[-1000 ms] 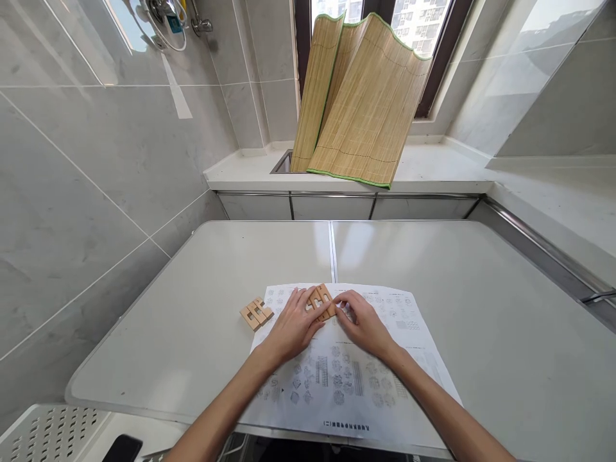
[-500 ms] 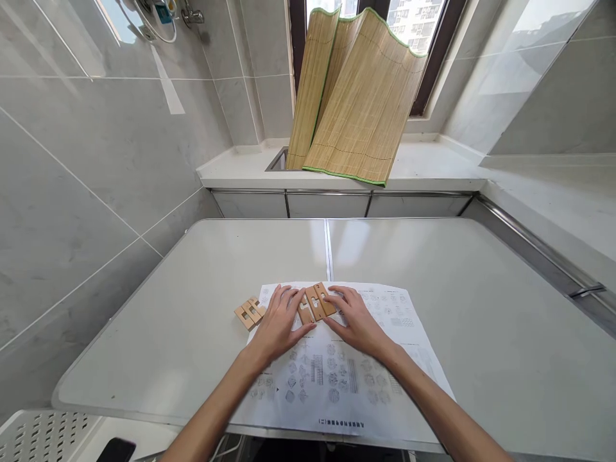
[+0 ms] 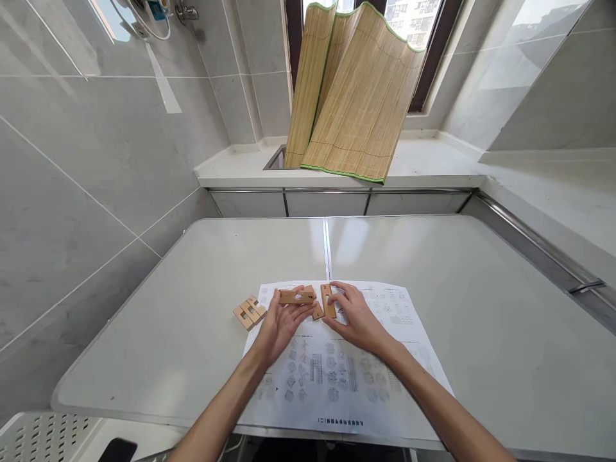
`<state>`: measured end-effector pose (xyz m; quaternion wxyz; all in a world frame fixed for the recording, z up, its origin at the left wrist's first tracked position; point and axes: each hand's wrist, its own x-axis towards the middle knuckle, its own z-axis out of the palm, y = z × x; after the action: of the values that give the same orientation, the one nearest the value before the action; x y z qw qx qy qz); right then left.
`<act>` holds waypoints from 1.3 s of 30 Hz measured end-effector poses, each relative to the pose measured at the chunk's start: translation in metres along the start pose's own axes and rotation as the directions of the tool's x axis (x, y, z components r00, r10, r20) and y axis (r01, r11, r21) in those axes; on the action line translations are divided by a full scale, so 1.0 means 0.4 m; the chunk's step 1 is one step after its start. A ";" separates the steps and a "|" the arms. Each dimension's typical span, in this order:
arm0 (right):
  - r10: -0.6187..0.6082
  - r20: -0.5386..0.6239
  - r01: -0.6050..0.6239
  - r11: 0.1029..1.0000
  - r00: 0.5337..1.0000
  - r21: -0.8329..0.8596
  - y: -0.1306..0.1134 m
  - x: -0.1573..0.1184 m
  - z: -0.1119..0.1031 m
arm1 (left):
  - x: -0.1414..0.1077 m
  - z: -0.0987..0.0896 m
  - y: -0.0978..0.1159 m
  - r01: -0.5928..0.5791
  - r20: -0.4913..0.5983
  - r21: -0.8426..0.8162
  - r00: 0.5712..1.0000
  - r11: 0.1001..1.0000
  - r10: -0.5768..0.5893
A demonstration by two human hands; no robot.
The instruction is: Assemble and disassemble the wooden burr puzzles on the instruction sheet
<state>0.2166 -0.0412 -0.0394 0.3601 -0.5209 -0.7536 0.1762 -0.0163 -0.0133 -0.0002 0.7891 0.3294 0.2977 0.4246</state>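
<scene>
A wooden block with a notch lies crosswise in my left hand, gripped between thumb and fingers above the printed sheet. My right hand holds a second block, marked 2, by its right side between thumb and fingers. Partly hidden between them, a third block rests on the sheet. Left of my left hand, several notched wooden pieces sit together at the sheet's upper left edge.
The sheet lies on a white table. Behind it, a bamboo mat leans at the window over a white counter. At the lower left are a white perforated basket and a black phone.
My left hand has turned palm up and lifted one block off the sheet. The block at my right hand has turned more upright in the view, apart from the middle one.
</scene>
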 end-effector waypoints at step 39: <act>0.124 0.048 -0.106 0.525 0.991 0.845 -0.033 0.022 -0.041 | 0.004 0.001 0.001 0.223 0.106 0.294 0.959 0.930 -0.263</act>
<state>0.2179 -0.0404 -0.0168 0.5611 -0.3321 -0.5354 0.5369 -0.0153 -0.0119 0.0001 0.8007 0.4275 0.3353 0.2523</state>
